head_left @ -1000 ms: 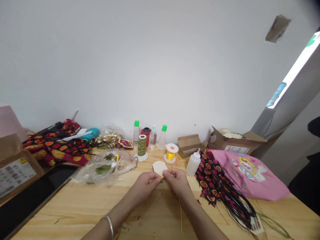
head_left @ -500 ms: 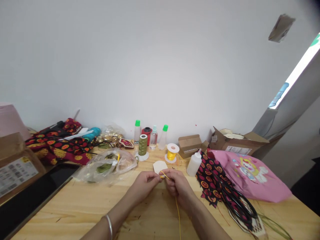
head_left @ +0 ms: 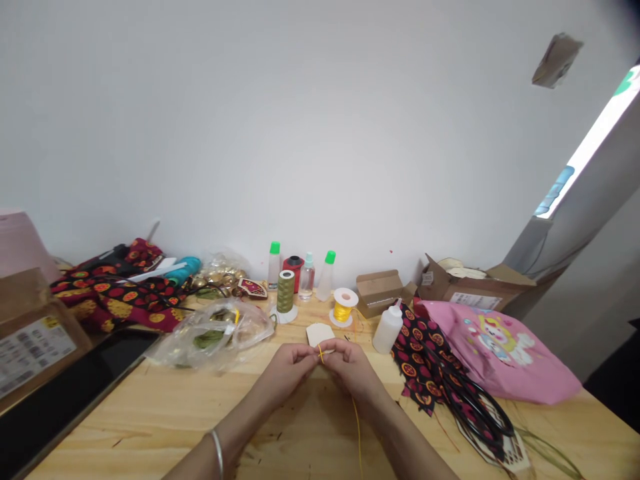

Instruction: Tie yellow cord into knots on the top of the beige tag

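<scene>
My left hand (head_left: 291, 366) and my right hand (head_left: 349, 366) meet over the front middle of the table. Both pinch a yellow cord (head_left: 358, 433) between thumb and fingers. A short piece of it crosses at the fingertips, and a long tail hangs below my right hand toward the table's near edge. Just beyond the fingertips lies a pale, flat wooden piece (head_left: 319, 331), partly covered by my fingers. Whether the cord passes through that piece I cannot tell. Behind it stands a white spool (head_left: 345, 297) wound with yellow cord.
An olive thread cone (head_left: 286, 293) and several bottles stand at the back. Clear plastic bags (head_left: 215, 333) lie left. A white squeeze bottle (head_left: 388, 329), patterned fabric (head_left: 415, 360), a black cable (head_left: 470, 400) and a pink bag (head_left: 505, 353) occupy the right. Cardboard boxes stand at both sides.
My right fingers have shifted slightly left, closer to my left fingertips. The cord that slanted over my right fingers now stands nearly upright between the two hands.
</scene>
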{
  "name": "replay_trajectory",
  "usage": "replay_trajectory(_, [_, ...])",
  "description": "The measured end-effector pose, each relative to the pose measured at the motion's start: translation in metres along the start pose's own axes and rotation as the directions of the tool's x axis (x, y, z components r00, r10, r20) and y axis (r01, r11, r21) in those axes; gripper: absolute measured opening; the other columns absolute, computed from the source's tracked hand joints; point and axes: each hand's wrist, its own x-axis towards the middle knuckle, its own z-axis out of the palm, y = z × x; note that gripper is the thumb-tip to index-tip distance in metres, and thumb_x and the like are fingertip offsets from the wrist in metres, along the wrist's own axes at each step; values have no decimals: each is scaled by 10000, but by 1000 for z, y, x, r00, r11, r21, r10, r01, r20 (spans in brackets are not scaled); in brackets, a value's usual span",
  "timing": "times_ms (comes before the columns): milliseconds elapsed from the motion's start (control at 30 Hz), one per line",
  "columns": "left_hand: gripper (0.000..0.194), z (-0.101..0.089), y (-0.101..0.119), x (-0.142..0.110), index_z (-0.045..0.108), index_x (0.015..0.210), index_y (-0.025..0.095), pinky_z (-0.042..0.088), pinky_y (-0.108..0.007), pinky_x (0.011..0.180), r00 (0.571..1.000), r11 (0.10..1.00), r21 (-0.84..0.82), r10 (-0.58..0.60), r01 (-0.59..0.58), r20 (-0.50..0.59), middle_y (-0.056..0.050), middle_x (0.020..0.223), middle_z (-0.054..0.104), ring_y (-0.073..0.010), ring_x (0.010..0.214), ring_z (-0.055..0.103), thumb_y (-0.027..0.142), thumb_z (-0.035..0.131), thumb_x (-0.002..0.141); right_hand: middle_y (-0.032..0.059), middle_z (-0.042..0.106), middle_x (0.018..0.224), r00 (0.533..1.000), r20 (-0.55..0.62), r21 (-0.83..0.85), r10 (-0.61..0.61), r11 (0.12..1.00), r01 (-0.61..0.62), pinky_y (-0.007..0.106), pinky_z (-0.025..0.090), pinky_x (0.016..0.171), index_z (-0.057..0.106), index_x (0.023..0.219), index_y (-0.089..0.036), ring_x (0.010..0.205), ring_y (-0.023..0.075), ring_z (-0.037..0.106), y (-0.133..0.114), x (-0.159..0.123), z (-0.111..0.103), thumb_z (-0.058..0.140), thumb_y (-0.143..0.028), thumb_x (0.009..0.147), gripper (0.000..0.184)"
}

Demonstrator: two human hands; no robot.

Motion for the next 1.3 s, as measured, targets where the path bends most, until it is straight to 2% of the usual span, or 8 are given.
replay_trajectory(167, [210,2,3,-1,487,515,135,99,-186,364,1000,1000,-9,-9,9,-3,100,370,281,-37,354,185,310,492,631,-108,261,368,999,-16,-125,-50,991,47,165,99,347,539,740,-126,329,23,166,-3,-1,0,483,-184,620,144])
replay_trajectory(433, [238,0,3,-1,416,469,152,91,-191,366,999,999,-9,-30,30,10,102,374,258,-35,352,176,315,494,623,-82,272,430,953,-30,-429,-300,866,259,164,167,381,572,749,-144,403,49,237,1,-4,1,458,-164,657,148])
replay_trajectory(600, [303,1,7,-2,387,448,157,83,-191,356,1000,1000,-13,-25,25,1,100,369,258,-33,346,171,378,499,622,-82,280,411,970,-72,-369,-234,910,192,167,166,377,602,706,-135,391,45,229,-6,-6,3,514,-206,630,137])
replay_trajectory(733, [284,-1,9,-4,464,484,140,63,-191,343,997,997,-52,-62,59,-50,105,339,255,-30,321,154,381,499,629,-25,482,482,993,-103,-81,-59,995,51,180,301,442,616,639,-120,451,69,389,-15,-6,1,578,-289,582,183])
replay_trajectory(800, [273,-2,10,-5,522,538,125,49,-191,340,995,995,-70,-72,67,-67,111,319,242,-31,311,140,382,504,629,6,540,536,994,-100,-7,-43,999,42,197,334,479,621,610,-115,493,87,435,-18,-6,-2,604,-337,559,228])
replay_trajectory(1000, [233,-2,13,-5,573,546,111,129,-168,337,994,992,-118,-56,45,-90,100,319,303,-29,311,189,328,526,616,-57,384,410,960,-182,-275,-214,948,159,181,209,384,648,759,-124,395,45,250,-13,-6,-3,662,-336,511,327])
replay_trajectory(1133, [260,-2,10,-5,618,606,97,258,-165,412,1000,991,-131,3,-5,-15,43,445,480,-52,408,339,345,540,623,-3,517,534,936,-136,-367,-326,894,258,197,294,451,676,701,-169,492,91,394,-9,-6,-2,589,-330,609,205])
replay_trajectory(1300, [336,-1,10,-5,635,637,88,236,-163,418,999,997,-71,25,-23,28,37,473,480,-58,439,327,407,528,632,17,579,603,942,-129,-337,-311,907,254,210,343,506,663,635,-165,559,125,472,-11,-6,0,564,-283,620,155])
